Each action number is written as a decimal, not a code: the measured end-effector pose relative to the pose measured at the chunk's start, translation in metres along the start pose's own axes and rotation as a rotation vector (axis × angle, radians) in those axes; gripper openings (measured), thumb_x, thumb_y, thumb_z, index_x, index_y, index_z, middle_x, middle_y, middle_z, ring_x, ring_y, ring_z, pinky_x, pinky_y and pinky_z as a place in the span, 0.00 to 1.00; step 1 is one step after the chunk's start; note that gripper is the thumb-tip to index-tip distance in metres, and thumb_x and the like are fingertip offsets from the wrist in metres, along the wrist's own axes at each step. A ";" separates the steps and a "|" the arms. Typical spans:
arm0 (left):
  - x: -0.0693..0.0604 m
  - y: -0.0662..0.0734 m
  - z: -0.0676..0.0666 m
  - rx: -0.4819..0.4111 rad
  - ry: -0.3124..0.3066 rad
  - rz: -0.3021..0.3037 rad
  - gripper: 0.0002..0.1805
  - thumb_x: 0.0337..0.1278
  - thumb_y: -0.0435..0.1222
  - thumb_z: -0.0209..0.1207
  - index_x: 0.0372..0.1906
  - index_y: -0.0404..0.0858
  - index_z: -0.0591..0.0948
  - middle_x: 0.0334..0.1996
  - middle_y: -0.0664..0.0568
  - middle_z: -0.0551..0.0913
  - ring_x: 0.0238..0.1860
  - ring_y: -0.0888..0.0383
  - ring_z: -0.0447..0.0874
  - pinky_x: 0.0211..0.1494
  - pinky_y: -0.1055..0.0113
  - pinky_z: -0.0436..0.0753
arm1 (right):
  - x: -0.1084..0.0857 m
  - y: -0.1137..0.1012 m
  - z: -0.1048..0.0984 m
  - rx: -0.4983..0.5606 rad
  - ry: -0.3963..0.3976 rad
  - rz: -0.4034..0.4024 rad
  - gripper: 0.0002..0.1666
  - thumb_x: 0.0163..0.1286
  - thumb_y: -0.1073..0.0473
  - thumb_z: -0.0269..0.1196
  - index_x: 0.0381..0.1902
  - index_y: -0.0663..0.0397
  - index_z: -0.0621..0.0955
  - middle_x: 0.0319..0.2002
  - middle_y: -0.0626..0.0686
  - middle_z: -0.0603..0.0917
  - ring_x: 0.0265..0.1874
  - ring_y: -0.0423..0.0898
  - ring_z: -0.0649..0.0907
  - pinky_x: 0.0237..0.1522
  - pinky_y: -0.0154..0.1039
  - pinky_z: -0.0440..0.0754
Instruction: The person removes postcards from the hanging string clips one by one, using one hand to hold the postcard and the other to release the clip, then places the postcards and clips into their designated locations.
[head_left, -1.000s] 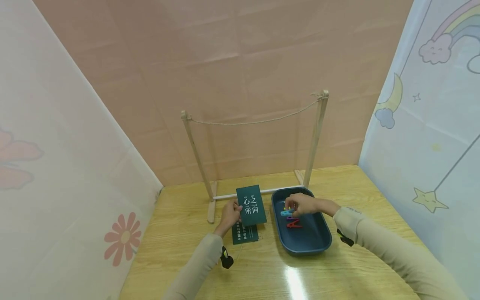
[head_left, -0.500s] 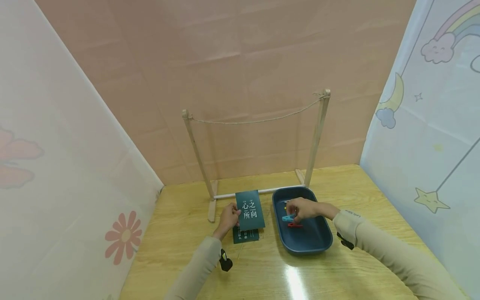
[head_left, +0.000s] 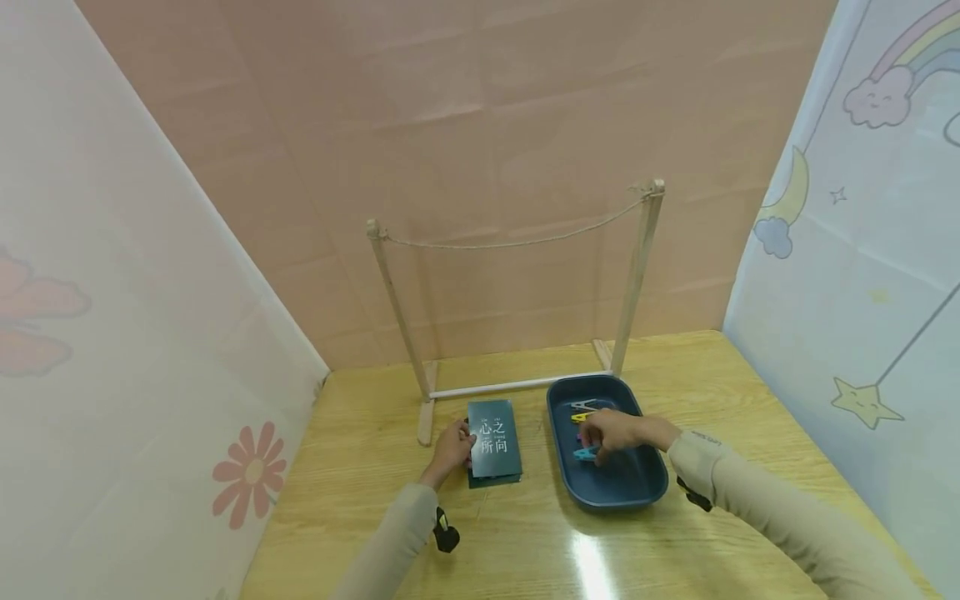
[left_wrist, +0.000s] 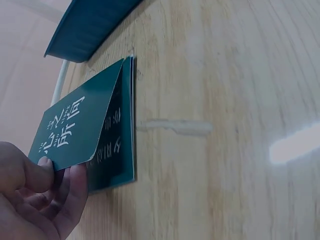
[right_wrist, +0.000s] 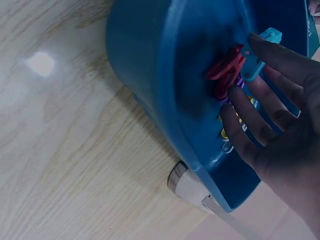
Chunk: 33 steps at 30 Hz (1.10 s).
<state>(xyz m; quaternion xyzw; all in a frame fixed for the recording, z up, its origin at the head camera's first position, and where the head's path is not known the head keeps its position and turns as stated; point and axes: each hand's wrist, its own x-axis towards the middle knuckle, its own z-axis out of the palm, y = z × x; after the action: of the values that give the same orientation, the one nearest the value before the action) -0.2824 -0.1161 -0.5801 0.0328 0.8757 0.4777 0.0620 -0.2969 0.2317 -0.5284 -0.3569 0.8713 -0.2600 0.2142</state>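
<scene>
A dark green card (head_left: 495, 440) with white characters is pinched at its left edge by my left hand (head_left: 451, 452). In the left wrist view, the held card (left_wrist: 75, 117) tilts over another dark green card (left_wrist: 117, 145) lying on the table. My right hand (head_left: 617, 430) reaches into a dark blue basin (head_left: 611, 502). Its fingertips pinch a light blue clothespin (right_wrist: 261, 56), close above the basin floor. A red clothespin (right_wrist: 227, 72) lies beside it in the right wrist view. Yellow (head_left: 581, 417) and white (head_left: 581, 406) clothespins lie toward the far end, and a purple one is mostly hidden.
Behind the cards and basin stands a wooden frame with two posts, the left post (head_left: 396, 308) and the right post (head_left: 636, 287). A string (head_left: 517, 244) sags between their tops. A white bar (head_left: 495, 387) joins their feet. Cloth walls enclose the wooden table (head_left: 352, 492).
The left hand has lowered its card onto the card beneath, now mostly covering it. My right hand has brought the light blue clothespin nearer within the basin, exposing the yellow and white ones.
</scene>
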 end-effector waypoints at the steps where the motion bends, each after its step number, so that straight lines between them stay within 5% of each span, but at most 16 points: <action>1: 0.000 -0.001 0.000 0.000 -0.002 -0.003 0.04 0.66 0.25 0.56 0.41 0.25 0.75 0.21 0.49 0.75 0.14 0.58 0.77 0.17 0.68 0.81 | -0.001 0.000 0.000 -0.001 -0.003 0.011 0.15 0.51 0.66 0.77 0.34 0.54 0.82 0.30 0.46 0.79 0.29 0.38 0.76 0.31 0.34 0.78; 8: -0.003 -0.003 -0.006 0.013 -0.045 -0.050 0.03 0.65 0.24 0.54 0.38 0.25 0.75 0.19 0.49 0.75 0.16 0.58 0.76 0.18 0.67 0.82 | -0.005 -0.001 0.004 -0.021 -0.005 0.046 0.16 0.49 0.66 0.78 0.32 0.54 0.82 0.29 0.46 0.79 0.28 0.37 0.75 0.30 0.33 0.77; 23: -0.004 -0.006 -0.009 0.013 -0.077 -0.134 0.08 0.69 0.28 0.53 0.47 0.26 0.74 0.25 0.47 0.75 0.21 0.57 0.76 0.22 0.65 0.84 | -0.007 0.003 0.012 -0.049 -0.028 0.047 0.17 0.48 0.66 0.79 0.33 0.55 0.81 0.28 0.47 0.79 0.26 0.36 0.74 0.27 0.32 0.76; 33: -0.011 -0.008 -0.010 -0.088 -0.087 -0.157 0.13 0.68 0.28 0.57 0.52 0.27 0.71 0.31 0.44 0.77 0.21 0.57 0.78 0.22 0.66 0.84 | -0.008 0.007 0.018 -0.071 -0.015 0.036 0.18 0.48 0.65 0.79 0.33 0.55 0.81 0.28 0.46 0.77 0.27 0.37 0.73 0.29 0.33 0.75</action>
<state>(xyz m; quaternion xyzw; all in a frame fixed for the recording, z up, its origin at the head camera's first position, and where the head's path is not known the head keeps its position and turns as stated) -0.2731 -0.1299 -0.5812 -0.0180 0.8503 0.5074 0.1384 -0.2850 0.2358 -0.5452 -0.3504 0.8847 -0.2223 0.2125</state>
